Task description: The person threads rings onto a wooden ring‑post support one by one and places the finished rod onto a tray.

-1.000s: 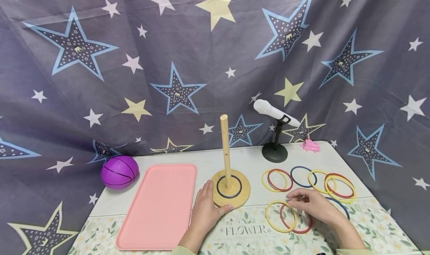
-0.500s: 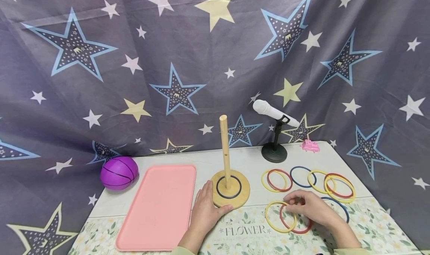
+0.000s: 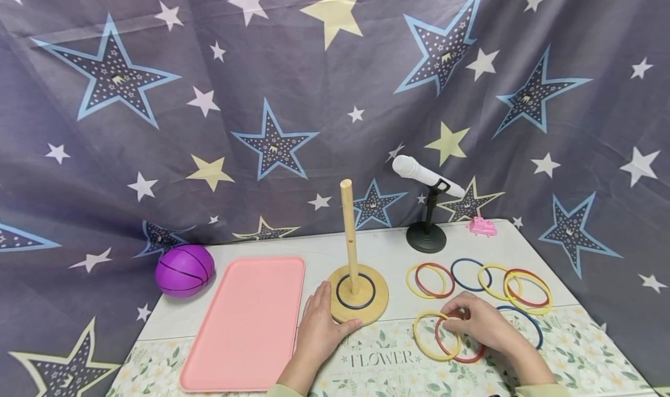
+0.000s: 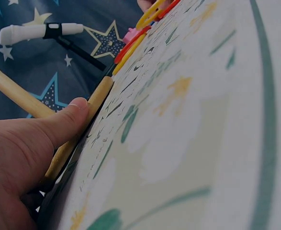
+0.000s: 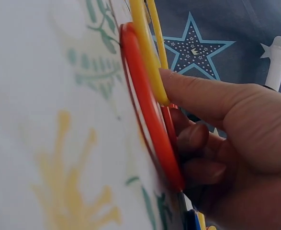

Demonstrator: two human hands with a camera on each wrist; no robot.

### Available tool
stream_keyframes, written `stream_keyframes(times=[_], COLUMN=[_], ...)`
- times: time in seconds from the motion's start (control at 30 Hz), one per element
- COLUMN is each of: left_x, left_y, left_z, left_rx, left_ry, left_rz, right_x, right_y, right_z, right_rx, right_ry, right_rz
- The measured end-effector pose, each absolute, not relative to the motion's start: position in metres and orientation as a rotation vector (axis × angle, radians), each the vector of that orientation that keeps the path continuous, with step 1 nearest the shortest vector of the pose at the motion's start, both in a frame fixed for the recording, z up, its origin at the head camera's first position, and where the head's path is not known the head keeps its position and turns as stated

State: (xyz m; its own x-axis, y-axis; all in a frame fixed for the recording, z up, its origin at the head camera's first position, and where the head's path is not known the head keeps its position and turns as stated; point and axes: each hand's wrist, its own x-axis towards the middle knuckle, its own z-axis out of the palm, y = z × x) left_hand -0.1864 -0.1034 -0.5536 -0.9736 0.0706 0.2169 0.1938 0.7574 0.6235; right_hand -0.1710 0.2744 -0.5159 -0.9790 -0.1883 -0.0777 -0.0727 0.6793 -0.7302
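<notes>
To the right of the wooden ring-toss stand point(image 3: 350, 240), and nearer the person than its base, a yellow ring point(image 5: 150, 50) partly overlaps a red ring point(image 5: 145, 96); the right hand point(image 3: 484, 321) has the yellow one by its edge, thumb and index finger closed in a pinch, the other fingers curled in low beside the red one. The step in hand looks to be picking that yellow ring off its neighbor. Against the stand's left and near side the left hand point(image 3: 321, 330) rests with fingers fairly straight and thumb out along the base's rim, probably steadying it. One dark blue ring point(image 3: 356, 308) already lies on the stand's base, around the foot of the peg. Other loose rings point(image 3: 550, 295) lie farther to the stand's right. The next move likely calls for keeping the pinch firm and raising the yellow ring straight up, so that the red one beneath is not dragged along.
</notes>
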Motion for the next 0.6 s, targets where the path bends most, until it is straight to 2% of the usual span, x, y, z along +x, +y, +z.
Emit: stream_keyframes(times=[0.6], left_x=[-0.1875], left_y=[-0.1034], left_z=[-0.5561], left_rx=[-0.210], left_ry=[-2.777], left_rz=[-0.990], right_x=[-0.1735], right_y=[0.2661], right_z=[-0.5180], right_rx=[-0.075], right_ry=[2.802], right_rz=[-1.126])
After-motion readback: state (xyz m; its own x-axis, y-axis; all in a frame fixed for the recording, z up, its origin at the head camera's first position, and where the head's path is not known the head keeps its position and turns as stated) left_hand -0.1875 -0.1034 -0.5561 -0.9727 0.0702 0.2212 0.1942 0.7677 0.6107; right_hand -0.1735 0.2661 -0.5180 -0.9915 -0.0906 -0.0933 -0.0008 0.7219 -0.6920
